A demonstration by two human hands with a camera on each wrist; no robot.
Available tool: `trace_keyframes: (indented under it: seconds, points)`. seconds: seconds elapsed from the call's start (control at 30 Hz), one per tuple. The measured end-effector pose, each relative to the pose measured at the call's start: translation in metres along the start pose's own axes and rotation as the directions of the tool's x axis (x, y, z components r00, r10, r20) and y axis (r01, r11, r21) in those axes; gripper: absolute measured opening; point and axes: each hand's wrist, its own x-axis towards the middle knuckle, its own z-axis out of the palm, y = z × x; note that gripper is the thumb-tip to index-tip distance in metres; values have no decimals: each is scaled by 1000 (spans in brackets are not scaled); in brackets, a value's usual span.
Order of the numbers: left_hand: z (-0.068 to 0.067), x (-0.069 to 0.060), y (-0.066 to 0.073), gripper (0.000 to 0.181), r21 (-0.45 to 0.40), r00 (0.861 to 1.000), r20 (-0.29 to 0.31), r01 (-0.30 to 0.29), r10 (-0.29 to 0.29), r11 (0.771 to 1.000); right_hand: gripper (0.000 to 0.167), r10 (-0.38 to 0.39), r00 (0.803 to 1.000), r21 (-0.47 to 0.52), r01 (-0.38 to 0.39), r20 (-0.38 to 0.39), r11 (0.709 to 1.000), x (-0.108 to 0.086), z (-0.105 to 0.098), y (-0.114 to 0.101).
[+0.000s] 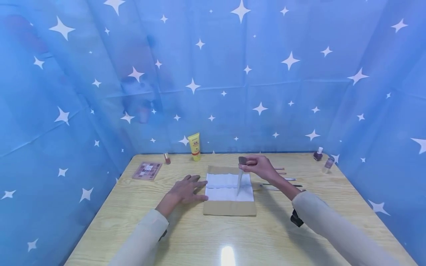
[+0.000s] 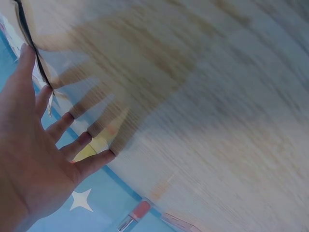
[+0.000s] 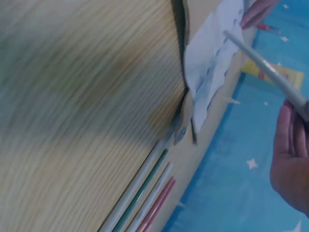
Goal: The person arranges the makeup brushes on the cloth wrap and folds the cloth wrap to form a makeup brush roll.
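A tan brush roll [image 1: 229,209] with white inner pockets [image 1: 219,194] lies spread out on the table. My right hand [image 1: 262,168] pinches a makeup brush [image 1: 240,178] near its dark bristles, which point up. Its pale handle slants down over the pockets; whether the tip touches them, I cannot tell. Along the roll's left edge, my left hand [image 1: 187,190] rests with fingers spread. In the left wrist view its thumb and index finger [image 2: 43,99] are at the roll's edge. The right wrist view shows the brush handle [image 3: 270,72] reaching toward the white pockets.
Several more brushes [image 1: 289,179] lie right of the roll, partly behind my right forearm. Behind stand a yellow tube [image 1: 195,147] and a small red-brown bottle [image 1: 167,159], with an eyeshadow palette [image 1: 147,171] at left. Dark nail polish [image 1: 318,154] and a clear bottle [image 1: 328,166] stand back right.
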Motion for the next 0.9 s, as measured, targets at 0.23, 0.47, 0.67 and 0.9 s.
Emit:
trace_keyframes:
  seconds: [0.23,0.47,0.67,0.9]
  points:
    - [0,1,1,77,5,1000,-6,0,0,1000,67,49,999,17,-49,8,999,17,16,-7]
    - [0,0,1,78,9,1000,-14,11,-11,1000,67,65,997,94,-62,-29,994,36,30,-13]
    - [0,1,0,78,-10,1000,-7,27,-27,1000,52,27,998,138,-19,-56,990,54,47,-12]
    - [-1,3,1,79,-8,1000,-1,26,-26,1000,54,28,997,145,-18,-71,989,68,64,-13]
